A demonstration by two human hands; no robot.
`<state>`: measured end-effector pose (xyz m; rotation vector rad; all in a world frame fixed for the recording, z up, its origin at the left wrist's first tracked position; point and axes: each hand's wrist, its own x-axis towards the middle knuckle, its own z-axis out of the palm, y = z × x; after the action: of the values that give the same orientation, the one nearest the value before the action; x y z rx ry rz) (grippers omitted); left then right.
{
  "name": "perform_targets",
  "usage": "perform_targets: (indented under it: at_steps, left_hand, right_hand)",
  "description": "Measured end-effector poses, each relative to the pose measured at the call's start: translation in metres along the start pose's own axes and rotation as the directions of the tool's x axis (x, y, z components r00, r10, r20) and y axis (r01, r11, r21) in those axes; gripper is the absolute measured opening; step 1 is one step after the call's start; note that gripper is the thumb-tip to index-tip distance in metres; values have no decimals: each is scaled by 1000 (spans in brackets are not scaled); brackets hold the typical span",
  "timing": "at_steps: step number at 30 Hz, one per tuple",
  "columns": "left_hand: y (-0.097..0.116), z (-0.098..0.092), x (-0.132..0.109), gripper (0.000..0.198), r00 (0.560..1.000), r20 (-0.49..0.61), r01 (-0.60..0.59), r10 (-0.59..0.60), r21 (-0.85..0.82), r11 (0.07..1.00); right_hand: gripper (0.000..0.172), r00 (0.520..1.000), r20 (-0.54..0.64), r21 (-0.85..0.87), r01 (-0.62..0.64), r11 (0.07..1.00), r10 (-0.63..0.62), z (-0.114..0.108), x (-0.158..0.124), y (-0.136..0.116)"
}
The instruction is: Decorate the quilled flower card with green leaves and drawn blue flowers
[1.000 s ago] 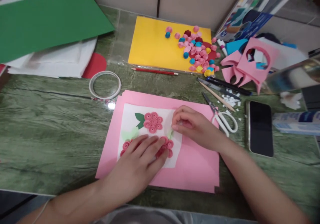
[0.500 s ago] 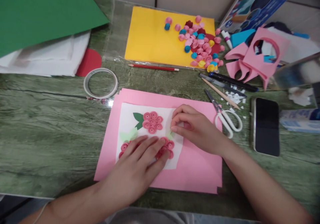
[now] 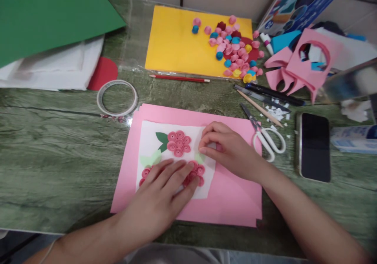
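My left hand (image 3: pixel 165 193) lies flat with fingers stretched over the lower part of a white paper sheet (image 3: pixel 176 124), partly covering two clusters of pink quilled paper flowers. My right hand (image 3: pixel 225 148) is closed in a pinch at the sheet's right side, its fingertips at the top of a light green paper leaf (image 3: pixel 200 157). An uncovered pink flower cluster (image 3: pixel 179 143) with dark green leaves (image 3: pixel 161 140) sits above my left hand. Other pale green leaves (image 3: pixel 150 159) are at the left. Under the white sheet are pink sheets (image 3: pixel 232 201).
White-handled scissors (image 3: pixel 266 140) overlap the pink sheets' right edge, near a phone (image 3: pixel 314 146). A tape roll (image 3: pixel 117 98) lies at left. Behind are a red pencil (image 3: pixel 179 78), yellow paper (image 3: pixel 173 40) with many small paper rolls, pink scraps (image 3: pixel 318 46) and green paper (image 3: pixel 53 17).
My right hand has shifted very slightly left and up by the light green leaf. My left hand stays in place; the whole view has moved a little.
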<state>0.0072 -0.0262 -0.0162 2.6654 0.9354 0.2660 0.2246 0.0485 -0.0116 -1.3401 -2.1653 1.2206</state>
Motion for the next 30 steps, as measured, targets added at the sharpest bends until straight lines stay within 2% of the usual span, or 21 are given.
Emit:
perform_targets:
  at_steps: [30]
  left_hand:
    - [1,1,1,36,1000,-20,9,-9,-7,1000]
  right_hand:
    - [8,995,-87,-95,43,995,-51,8,1,1]
